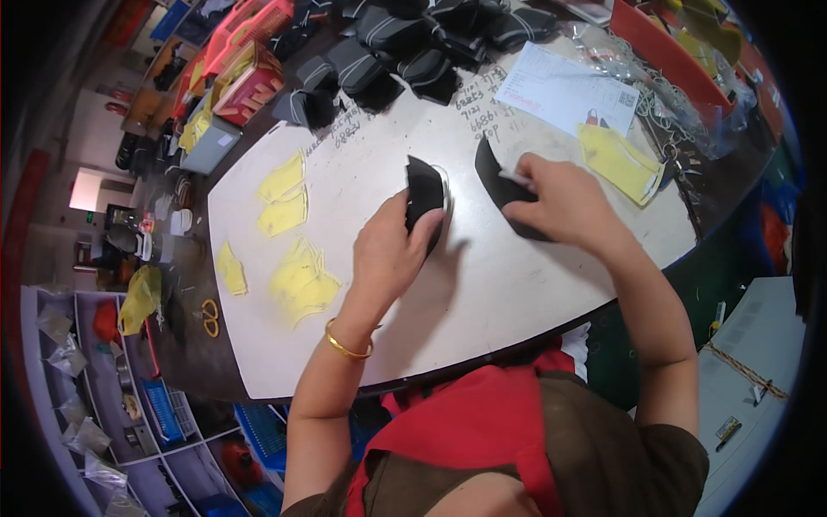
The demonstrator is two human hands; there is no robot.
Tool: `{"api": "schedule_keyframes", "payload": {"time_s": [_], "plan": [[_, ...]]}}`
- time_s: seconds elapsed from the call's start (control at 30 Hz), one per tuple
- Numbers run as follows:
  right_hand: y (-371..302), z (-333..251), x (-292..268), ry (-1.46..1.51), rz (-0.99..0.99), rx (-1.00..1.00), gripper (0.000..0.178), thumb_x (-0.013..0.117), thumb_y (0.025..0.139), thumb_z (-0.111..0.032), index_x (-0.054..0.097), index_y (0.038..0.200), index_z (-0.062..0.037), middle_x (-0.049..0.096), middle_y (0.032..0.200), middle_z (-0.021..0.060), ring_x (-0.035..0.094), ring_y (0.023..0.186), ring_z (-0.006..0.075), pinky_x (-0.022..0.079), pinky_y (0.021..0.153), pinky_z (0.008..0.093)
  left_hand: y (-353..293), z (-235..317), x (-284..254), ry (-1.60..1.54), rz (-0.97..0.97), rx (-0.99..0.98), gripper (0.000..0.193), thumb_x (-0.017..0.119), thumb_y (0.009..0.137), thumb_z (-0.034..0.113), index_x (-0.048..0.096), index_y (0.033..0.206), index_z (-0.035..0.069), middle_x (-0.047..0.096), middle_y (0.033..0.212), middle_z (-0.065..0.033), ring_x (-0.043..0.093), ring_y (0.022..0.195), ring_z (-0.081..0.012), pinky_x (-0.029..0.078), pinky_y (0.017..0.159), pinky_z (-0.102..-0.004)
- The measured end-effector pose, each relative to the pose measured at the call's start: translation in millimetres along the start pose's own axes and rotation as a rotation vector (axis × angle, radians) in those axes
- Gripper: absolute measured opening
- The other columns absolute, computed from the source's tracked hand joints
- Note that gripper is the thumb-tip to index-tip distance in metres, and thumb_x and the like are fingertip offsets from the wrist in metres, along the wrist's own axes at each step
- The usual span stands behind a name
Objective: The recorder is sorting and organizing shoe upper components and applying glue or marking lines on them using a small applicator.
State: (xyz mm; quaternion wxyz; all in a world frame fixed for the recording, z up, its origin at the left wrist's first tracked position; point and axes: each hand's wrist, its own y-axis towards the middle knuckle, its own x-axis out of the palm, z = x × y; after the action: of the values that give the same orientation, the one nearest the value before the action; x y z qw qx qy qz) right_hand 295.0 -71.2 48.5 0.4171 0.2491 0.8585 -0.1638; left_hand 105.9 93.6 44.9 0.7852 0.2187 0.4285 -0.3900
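My left hand grips a curved black cut piece between thumb and fingers, above the middle of the white board. A thin pale edge shows along its right side. To the right, my right hand holds a second black piece by its right side, with the thumb across it. A small whitish bit shows near the right fingertips; I cannot tell whether it belongs to the piece. The two black pieces are apart.
Yellow cut pieces lie at the left of the board, and another yellow piece at the right. Black padded parts with grey piping are heaped at the back, near a printed sheet and a red bin. Yellow-handled scissors lie left.
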Motion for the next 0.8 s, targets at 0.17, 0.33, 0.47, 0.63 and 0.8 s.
{"api": "schedule_keyframes", "payload": {"time_s": [0.17,0.33,0.47,0.63,0.8], "plan": [[-26,-13,33,0.297,-0.206,-0.203,0.049,0.073,0.085,-0.045,0.069,0.116,-0.0072,0.073,0.100,0.0174,0.071,0.086,0.0318,0.055,0.077,0.0413,-21,20,10,-0.117,-0.008,0.059,0.059,0.074,0.087,0.019,0.054,0.139,-0.002,0.069,0.111,-0.0187,0.070,0.094,-0.0296,0.054,0.081,-0.0373],[-18,14,34,0.959,0.046,0.201,0.042,0.049,0.107,-0.035,0.065,0.131,-0.0046,0.070,0.116,0.0074,0.066,0.104,0.0180,0.050,0.094,0.0332,-36,18,-1,0.045,0.027,0.181,0.052,0.071,0.084,0.008,0.056,0.133,0.006,0.068,0.107,-0.0156,0.067,0.091,-0.0344,0.053,0.078,-0.0391],[-8,-3,70,1.220,0.085,-0.054,0.056,0.043,0.109,-0.042,0.043,0.151,-0.0048,0.045,0.154,0.0109,0.034,0.145,0.0167,0.022,0.121,0.0310,-46,15,8,0.088,0.051,0.217,0.052,0.073,0.083,0.007,0.056,0.132,0.009,0.067,0.109,-0.0145,0.065,0.095,-0.0332,0.052,0.082,-0.0387],[-6,-22,83,1.258,-0.026,-0.007,0.049,0.041,0.110,-0.042,0.054,0.139,-0.0052,0.059,0.133,0.0058,0.049,0.126,0.0138,0.032,0.112,0.0291,-53,-2,22,-0.066,0.240,0.195,0.064,0.085,0.076,0.012,0.056,0.132,0.006,0.064,0.110,-0.0143,0.063,0.099,-0.0318,0.049,0.086,-0.0409],[-12,-42,86,1.274,-0.075,0.056,0.041,0.045,0.108,-0.042,0.060,0.127,-0.0077,0.060,0.115,0.0019,0.050,0.103,0.0063,0.041,0.096,0.0240,-54,-5,25,0.130,0.276,0.262,0.060,0.084,0.076,0.014,0.057,0.129,0.006,0.063,0.111,-0.0140,0.061,0.098,-0.0328,0.047,0.085,-0.0410]]}}
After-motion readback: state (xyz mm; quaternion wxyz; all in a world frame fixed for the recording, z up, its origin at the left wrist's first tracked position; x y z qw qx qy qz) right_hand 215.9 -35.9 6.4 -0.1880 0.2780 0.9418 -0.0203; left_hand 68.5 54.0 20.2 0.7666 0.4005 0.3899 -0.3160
